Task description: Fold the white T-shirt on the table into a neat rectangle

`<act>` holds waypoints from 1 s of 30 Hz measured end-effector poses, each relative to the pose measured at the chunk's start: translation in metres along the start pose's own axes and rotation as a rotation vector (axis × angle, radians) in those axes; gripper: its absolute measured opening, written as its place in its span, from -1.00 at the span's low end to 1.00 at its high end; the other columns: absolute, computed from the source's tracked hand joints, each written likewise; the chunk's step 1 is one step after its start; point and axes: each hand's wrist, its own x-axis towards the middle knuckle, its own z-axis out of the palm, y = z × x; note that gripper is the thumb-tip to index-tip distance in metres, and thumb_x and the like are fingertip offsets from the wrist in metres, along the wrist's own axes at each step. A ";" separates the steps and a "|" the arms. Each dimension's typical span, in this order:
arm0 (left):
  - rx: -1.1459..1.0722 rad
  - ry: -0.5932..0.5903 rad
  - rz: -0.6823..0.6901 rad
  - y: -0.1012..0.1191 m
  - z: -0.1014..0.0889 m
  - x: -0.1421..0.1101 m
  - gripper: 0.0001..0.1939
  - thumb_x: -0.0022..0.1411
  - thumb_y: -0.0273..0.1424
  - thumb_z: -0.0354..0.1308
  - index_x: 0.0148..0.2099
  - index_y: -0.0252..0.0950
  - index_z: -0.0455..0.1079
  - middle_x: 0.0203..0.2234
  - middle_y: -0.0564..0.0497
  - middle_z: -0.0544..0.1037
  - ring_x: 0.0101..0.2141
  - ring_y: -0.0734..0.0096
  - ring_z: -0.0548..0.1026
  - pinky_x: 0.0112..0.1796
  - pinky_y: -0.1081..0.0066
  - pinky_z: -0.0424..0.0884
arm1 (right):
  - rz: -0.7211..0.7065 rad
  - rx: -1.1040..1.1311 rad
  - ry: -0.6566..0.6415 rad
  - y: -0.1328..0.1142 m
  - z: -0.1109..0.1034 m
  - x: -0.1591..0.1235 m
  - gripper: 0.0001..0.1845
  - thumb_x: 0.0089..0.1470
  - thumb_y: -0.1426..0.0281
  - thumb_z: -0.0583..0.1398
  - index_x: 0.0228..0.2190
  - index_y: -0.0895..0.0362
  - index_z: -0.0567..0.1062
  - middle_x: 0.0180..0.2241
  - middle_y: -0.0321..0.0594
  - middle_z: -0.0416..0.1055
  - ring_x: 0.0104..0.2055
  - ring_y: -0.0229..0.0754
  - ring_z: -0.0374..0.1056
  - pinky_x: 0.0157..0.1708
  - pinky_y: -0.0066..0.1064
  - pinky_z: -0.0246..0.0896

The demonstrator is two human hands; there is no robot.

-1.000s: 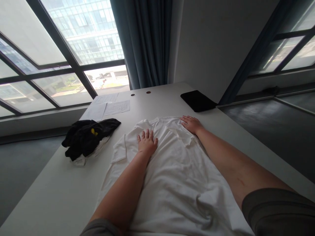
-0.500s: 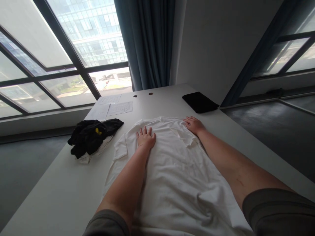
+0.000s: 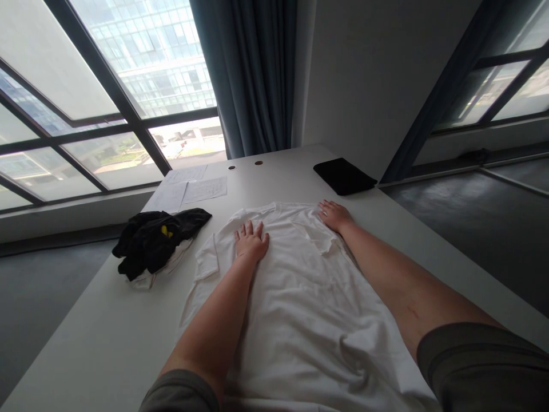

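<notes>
A white T-shirt (image 3: pixel 295 297) lies spread on the table, its neckline at the far end and wrinkles gathered towards the near end. My left hand (image 3: pixel 252 241) rests flat on its upper left part, fingers spread. At the far right shoulder lies my right hand (image 3: pixel 335 216), fingers stretched out over the shirt's edge. The left sleeve (image 3: pixel 207 258) is laid out beside my left forearm. Close to my right hand, the right sleeve (image 3: pixel 319 239) is folded inward over the shirt's body.
The white table (image 3: pixel 98 337) carries a crumpled pile of black clothing (image 3: pixel 150 240) with white cloth under it at left. Printed papers (image 3: pixel 206 189) lie at the far left, a folded black cloth (image 3: pixel 345 176) at the far right. Beyond stands a blue curtain (image 3: pixel 257 80).
The whole scene has shifted slightly to the left in view. Both hands keep their places on the T-shirt, which lies as before.
</notes>
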 end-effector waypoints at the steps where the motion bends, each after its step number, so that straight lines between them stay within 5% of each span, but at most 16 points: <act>1: 0.001 0.004 -0.001 0.000 0.000 0.000 -0.31 0.43 0.04 -0.18 0.52 0.06 0.03 0.53 0.04 -0.07 0.48 -0.08 -0.10 0.40 -0.15 -0.19 | 0.010 -0.004 -0.018 -0.001 0.000 0.001 -0.38 0.33 0.15 0.02 0.32 0.03 0.39 0.38 -0.17 0.24 0.39 0.09 0.16 0.39 0.01 0.02; 6: -0.009 0.015 -0.012 0.000 0.001 0.000 -0.33 0.44 0.03 -0.19 0.51 0.07 0.06 0.52 0.06 -0.06 0.48 -0.05 -0.09 0.41 -0.14 -0.17 | 0.025 0.064 -0.014 -0.004 -0.008 -0.001 -0.38 0.31 0.12 0.07 0.27 0.11 0.45 0.37 -0.08 0.25 0.40 0.07 0.16 0.41 -0.08 0.00; 14: -0.015 0.010 -0.018 0.002 -0.002 0.000 -0.33 0.44 0.00 -0.19 0.51 0.05 0.06 0.52 0.05 -0.05 0.47 -0.05 -0.08 0.41 -0.13 -0.17 | 0.158 0.591 0.343 0.000 -0.032 -0.058 -0.48 0.28 0.16 0.02 0.09 0.08 0.56 0.06 -0.04 0.54 0.08 0.06 0.46 0.13 -0.09 0.38; 17: -0.009 0.013 -0.019 0.001 -0.001 0.001 -0.34 0.44 0.01 -0.19 0.51 0.06 0.06 0.52 0.05 -0.04 0.47 -0.03 -0.07 0.41 -0.12 -0.15 | 0.004 0.601 0.325 -0.012 -0.042 -0.099 -0.47 0.28 0.11 0.07 0.14 0.05 0.51 0.18 -0.05 0.44 0.21 0.04 0.37 0.21 -0.12 0.32; 22: 0.003 0.027 -0.022 0.001 0.000 0.003 -0.33 0.44 0.00 -0.20 0.51 0.04 0.07 0.52 0.02 -0.02 0.47 -0.04 -0.05 0.40 -0.12 -0.12 | -0.355 0.413 -0.028 -0.049 -0.059 -0.141 -0.51 0.15 0.15 0.24 0.11 -0.09 0.55 0.18 -0.15 0.44 0.27 0.14 0.29 0.30 0.01 0.16; 26: 0.006 0.016 -0.025 0.001 -0.001 0.003 -0.34 0.45 -0.01 -0.22 0.51 0.03 0.06 0.52 0.02 -0.02 0.47 -0.03 -0.06 0.40 -0.11 -0.12 | -0.272 0.362 0.045 -0.057 -0.063 -0.135 -0.73 0.20 0.30 0.17 -0.18 0.06 0.65 -0.13 -0.07 0.58 -0.05 0.04 0.46 0.09 -0.14 0.32; 30: 0.011 0.020 -0.030 0.001 -0.002 0.003 -0.34 0.45 -0.01 -0.21 0.51 0.04 0.08 0.51 0.02 0.00 0.47 -0.01 -0.05 0.41 -0.09 -0.11 | -0.155 0.424 0.135 -0.049 -0.063 -0.128 -0.73 0.25 0.28 0.11 -0.26 0.07 0.61 -0.24 -0.10 0.58 -0.18 -0.03 0.46 -0.08 -0.26 0.35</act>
